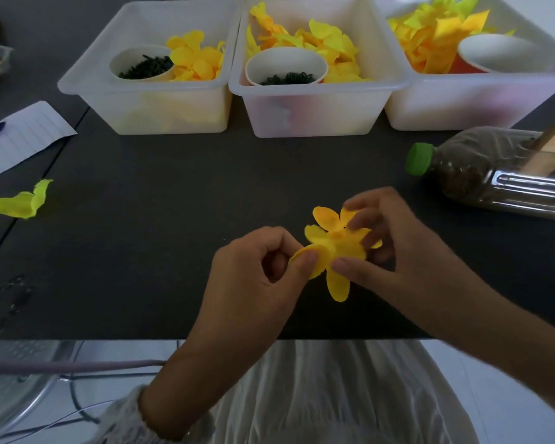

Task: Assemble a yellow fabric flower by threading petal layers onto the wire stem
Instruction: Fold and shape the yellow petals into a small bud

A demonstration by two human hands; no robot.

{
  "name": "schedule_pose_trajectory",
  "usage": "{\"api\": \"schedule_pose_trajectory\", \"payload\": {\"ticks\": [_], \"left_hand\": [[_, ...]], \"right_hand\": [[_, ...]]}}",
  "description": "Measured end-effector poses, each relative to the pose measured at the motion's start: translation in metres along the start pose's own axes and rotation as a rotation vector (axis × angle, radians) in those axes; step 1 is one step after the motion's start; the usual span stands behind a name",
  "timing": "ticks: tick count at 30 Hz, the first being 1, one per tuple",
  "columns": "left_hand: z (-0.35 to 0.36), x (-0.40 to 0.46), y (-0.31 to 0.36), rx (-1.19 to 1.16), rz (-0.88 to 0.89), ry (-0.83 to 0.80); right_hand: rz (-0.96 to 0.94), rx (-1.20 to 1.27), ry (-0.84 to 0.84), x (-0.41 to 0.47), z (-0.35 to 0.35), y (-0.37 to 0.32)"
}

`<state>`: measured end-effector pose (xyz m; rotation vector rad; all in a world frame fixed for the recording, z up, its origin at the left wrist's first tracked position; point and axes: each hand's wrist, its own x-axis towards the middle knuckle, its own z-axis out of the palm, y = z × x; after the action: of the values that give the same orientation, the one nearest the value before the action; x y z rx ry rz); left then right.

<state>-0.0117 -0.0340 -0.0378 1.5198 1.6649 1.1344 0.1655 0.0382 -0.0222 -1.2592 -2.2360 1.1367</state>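
Both hands, left hand (263, 267) and right hand (394, 241), pinch petal layers (329, 248) | over table's (173, 251) near edge

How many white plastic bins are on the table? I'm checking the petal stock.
3, in a row along the table's far edge: left bin, middle bin, right bin, which the frame's right edge cuts off. More may sit out of view.

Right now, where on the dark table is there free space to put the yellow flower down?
Bare dark table lies between the white plastic bins and the hands, right of the loose yellow-green petal. The right side is crowded by the lying plastic bottle with green cap; the far left holds a lined paper sheet.
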Motion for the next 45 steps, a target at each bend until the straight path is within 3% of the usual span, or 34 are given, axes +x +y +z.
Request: {"api": "schedule_pose_trajectory", "payload": {"ticks": [2, 3, 5, 9, 18, 23, 31, 39, 45], "left_hand": [[0.002, -0.002, 0.001, 0.139, 0.041, 0.059], [0.003, -0.002, 0.002, 0.180, 0.059, 0.087], [0.004, -0.002, 0.005, 0.218, 0.091, 0.127], [0.006, -0.004, 0.019, 0.182, 0.148, 0.149], [0.000, -0.016, 0.037, 0.026, 0.182, -0.039], [-0.002, -0.014, 0.037, 0.132, 0.234, 0.020], [-0.001, -0.016, 0.037, 0.054, 0.188, 0.048], [0.004, -0.019, 0.036, -0.316, 0.041, -0.013], [0.006, -0.018, 0.033, -0.488, -0.039, -0.050]], "right_hand": [[-0.205, -0.211, 0.347, -0.010, 0.008, -0.009], [-0.281, -0.198, 0.420, -0.015, 0.010, -0.014], [-0.294, -0.039, 0.359, -0.020, 0.014, -0.022], [-0.086, 0.348, 0.144, -0.020, 0.019, -0.028], [-0.015, 0.715, 0.151, -0.017, 0.010, -0.022], [0.048, 0.913, 0.062, -0.020, 0.013, -0.020], [0.031, 0.968, -0.042, -0.025, 0.011, -0.022], [0.064, 0.975, -0.099, -0.025, 0.010, -0.022], [0.063, 0.835, -0.030, -0.026, 0.006, -0.025]]}}
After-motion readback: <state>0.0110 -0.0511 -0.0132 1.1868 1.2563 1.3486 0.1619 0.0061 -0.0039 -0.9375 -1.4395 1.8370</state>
